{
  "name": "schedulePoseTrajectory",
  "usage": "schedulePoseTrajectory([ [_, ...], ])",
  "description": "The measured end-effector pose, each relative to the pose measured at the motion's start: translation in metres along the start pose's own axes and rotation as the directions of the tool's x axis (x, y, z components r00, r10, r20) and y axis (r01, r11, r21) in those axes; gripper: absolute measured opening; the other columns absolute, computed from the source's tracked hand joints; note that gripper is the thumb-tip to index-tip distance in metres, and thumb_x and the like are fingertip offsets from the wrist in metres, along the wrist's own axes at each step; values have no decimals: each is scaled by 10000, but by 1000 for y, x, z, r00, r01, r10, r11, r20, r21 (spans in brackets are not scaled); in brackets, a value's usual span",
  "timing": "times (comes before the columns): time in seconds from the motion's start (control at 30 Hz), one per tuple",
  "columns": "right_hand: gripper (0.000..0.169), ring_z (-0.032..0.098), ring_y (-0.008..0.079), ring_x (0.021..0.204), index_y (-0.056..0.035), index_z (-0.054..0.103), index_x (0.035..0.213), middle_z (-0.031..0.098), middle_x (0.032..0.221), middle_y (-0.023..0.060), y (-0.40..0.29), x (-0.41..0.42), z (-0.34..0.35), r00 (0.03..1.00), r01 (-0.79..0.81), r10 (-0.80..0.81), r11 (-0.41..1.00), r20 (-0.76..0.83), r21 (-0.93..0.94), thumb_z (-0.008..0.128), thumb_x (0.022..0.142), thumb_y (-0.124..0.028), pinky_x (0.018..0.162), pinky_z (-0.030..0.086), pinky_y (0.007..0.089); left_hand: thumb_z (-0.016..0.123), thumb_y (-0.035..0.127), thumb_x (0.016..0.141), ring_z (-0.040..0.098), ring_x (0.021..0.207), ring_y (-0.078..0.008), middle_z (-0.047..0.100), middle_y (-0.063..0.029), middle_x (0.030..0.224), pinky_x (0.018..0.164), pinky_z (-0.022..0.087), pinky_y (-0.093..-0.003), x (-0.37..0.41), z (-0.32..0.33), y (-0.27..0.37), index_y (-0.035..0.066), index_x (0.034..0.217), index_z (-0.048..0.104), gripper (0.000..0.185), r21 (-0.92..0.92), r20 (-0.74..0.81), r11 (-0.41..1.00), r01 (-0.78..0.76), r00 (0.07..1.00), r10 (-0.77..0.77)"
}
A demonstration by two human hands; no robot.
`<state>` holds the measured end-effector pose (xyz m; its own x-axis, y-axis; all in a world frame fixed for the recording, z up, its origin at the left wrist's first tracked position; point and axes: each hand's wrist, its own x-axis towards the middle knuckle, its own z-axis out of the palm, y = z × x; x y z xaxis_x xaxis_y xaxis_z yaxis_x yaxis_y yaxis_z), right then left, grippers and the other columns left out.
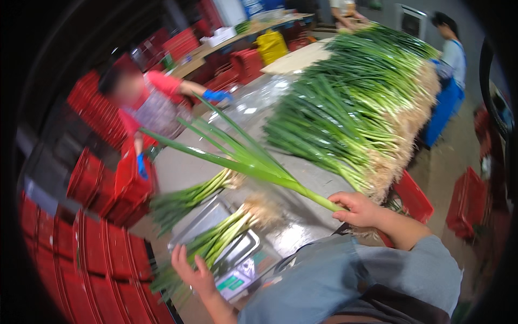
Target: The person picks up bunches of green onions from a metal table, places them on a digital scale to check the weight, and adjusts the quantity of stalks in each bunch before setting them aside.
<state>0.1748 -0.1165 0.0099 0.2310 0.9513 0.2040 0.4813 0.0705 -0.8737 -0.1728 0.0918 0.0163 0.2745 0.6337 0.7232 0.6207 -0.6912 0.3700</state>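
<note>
My right hand (354, 208) grips one long, thick spring onion (297, 187) near its lower end. Its green leaves fan out to the upper left above the table. My left hand (192, 267) has its fingers apart at the leaves of a bunch of spring onions (226, 231); whether it touches them I cannot tell. That bunch lies across the metal tray of a digital scale (257, 243), roots towards the table's middle. Just beyond it is a second, smaller bunch (202, 187), partly over the tray's far edge.
Rooted spring onions (344, 109) cover the table's right side in a long row. Red crates (109, 247) are stacked at the left; another red crate (412, 196) stands by the right edge. Across the table is a blue-gloved person (153, 97). Other people (451, 69) stand at the far end.
</note>
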Motion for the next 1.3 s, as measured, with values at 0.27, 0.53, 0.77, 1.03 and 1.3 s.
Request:
schedulePoseTrajectory([
  [0.27, 222, 561, 258, 725, -108, 597, 988, 580, 787, 77, -24, 117, 85, 929, 369, -365, 905, 60, -213, 595, 781, -190, 638, 442, 346, 530, 84, 781, 422, 1096, -328, 450, -186, 1190, 954, 311, -406, -15, -18, -3, -45, 1210, 376, 474, -30, -303, 999, 44, 952, -51],
  [0.53, 210, 523, 263, 841, -100, 605, 927, 541, 846, 74, -12, 179, 192, 777, 604, -489, 756, 397, -252, 622, 735, -184, 716, 427, 374, 521, 53, 762, 411, 1107, -307, 444, -171, 1184, 966, 294, -395, -57, -56, -27, -35, 1207, 383, 475, 7, -411, 951, 309, 868, -279],
  [0.77, 339, 470, 318, 1039, -68, 554, 998, 496, 1096, 143, 1, 162, 204, 815, 576, -497, 752, 297, -321, 659, 687, -154, 897, 373, 394, 535, 43, 749, 404, 1116, -316, 436, -177, 1190, 968, 292, -399, -83, -82, -43, -27, 1205, 393, 483, 94, -464, 927, 364, 839, -282],
  [1.03, 352, 453, 334, 1073, -40, 509, 1091, 482, 1139, 168, 153, 145, 48, 921, 139, -335, 761, -200, -633, 585, 752, -100, 933, 353, 387, 482, -3, 776, 417, 1134, -258, 431, -158, 1205, 984, 290, -367, -87, -111, -54, -18, 1229, 384, 463, 119, -563, 902, 414, 777, -283],
  [1.3, 533, 305, 326, 1236, -13, 368, 1251, 319, 1344, 177, 291, -4, -16, 926, -378, 193, 424, -325, -823, 584, 776, -121, 1005, 286, 388, 524, 41, 773, 425, 1096, -280, 447, -153, 1165, 954, 315, -378, -75, -88, -61, -20, 1187, 421, 431, 64, -534, 928, 368, 798, -280],
])
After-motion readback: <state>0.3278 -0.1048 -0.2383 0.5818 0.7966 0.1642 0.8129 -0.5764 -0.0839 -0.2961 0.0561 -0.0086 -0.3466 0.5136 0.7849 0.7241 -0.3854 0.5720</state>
